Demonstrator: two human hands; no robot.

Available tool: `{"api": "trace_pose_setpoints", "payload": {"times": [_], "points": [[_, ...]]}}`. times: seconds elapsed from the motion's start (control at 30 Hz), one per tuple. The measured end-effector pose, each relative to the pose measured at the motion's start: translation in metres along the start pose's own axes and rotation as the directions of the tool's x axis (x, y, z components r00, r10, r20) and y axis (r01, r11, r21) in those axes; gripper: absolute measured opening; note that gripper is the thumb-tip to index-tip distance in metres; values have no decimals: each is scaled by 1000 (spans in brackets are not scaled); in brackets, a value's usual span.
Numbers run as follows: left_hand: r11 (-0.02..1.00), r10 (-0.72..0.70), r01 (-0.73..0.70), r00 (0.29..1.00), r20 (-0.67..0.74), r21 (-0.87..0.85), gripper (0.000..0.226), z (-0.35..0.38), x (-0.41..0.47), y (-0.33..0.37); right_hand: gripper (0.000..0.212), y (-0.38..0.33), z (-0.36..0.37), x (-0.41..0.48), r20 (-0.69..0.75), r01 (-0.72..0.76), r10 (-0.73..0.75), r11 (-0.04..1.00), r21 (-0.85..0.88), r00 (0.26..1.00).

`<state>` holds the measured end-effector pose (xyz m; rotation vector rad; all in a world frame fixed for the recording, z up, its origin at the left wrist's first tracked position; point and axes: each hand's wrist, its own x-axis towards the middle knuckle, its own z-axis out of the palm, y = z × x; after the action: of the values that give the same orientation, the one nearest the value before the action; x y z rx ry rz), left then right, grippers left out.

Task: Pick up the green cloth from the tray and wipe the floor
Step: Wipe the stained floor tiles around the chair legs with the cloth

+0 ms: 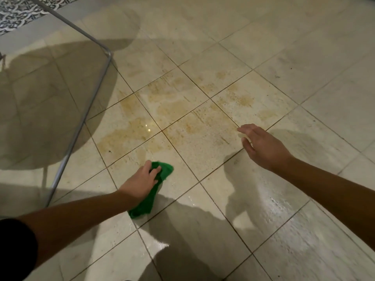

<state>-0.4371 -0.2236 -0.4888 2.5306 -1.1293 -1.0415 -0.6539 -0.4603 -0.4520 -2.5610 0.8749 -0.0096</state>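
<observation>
Nearest the camera, a black sleeve (14, 248) covered the upper left arm at the lower left edge. The bare forearm ran out from it to the left hand (140, 182), which lay on top of the green cloth (165, 171). The fingers were curled over the cloth's far end and gripped it, pressing it against the tiled floor (304, 250). The cloth was bunched into a long strip. One end showed beyond the fingertips and the other trailed back beneath the wrist, across a grout line.

To the right, the tiles carried a wet sheen (284, 207). Beyond it, the right hand (261, 147) was extended palm down, its fingers loosely straight and slightly spread, holding nothing. Whether it touched the tile could not be determined.

Farther out, between and past both hands, a brownish-yellow stain (176, 102) spread over several tiles, well apart from the cloth. At left, a grey metal tube frame (79, 126) slanted down to the floor. A patterned lace-like fabric (18, 13) occupied the far upper left corner.
</observation>
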Motion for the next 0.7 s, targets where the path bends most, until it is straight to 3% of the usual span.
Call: {"api": "trace_pose_setpoints", "payload": {"times": [0.1, 0.17, 0.23, 0.3, 0.37, 0.47, 0.57, 0.7], "points": [[964, 53, -86, 989, 138, 251, 33, 6, -12, -4, 40, -16, -4, 5, 12, 12, -11, 1000, -13, 1000], [909, 108, -146, 987, 119, 390, 47, 16, -16, -4, 40, -29, -2, 9, 24, 33, -33, 999, -19, 999], [948, 138, -157, 987, 87, 278, 48, 20, -16, 2, 40, -41, 1, 12, 44, 43, -42, 999, -33, 998], [995, 90, -89, 996, -28, 34, 42, 12, -8, 3, 40, -52, 5, 14, 42, 48, -46, 998, -48, 998], [971, -50, 2, 979, -196, -238, 34, -5, 7, -6, 39, -59, 9, 15, 11, 55, -54, 997, -51, 998], [877, -283, 130, 918, -277, -463, 24, -31, 9, -37, 38, -65, 14, 16, 0, 41, -41, 999, -33, 999], [852, -333, 176, 908, -253, -493, 21, -29, -18, -57, 39, -68, 21, 16, 18, -6, 6, 1000, -13, 1000], [953, -78, 6, 971, -226, -302, 18, 5, -35, -38, 38, -75, 39, 19, 31, -15, 15, 1000, 15, 999]]}}
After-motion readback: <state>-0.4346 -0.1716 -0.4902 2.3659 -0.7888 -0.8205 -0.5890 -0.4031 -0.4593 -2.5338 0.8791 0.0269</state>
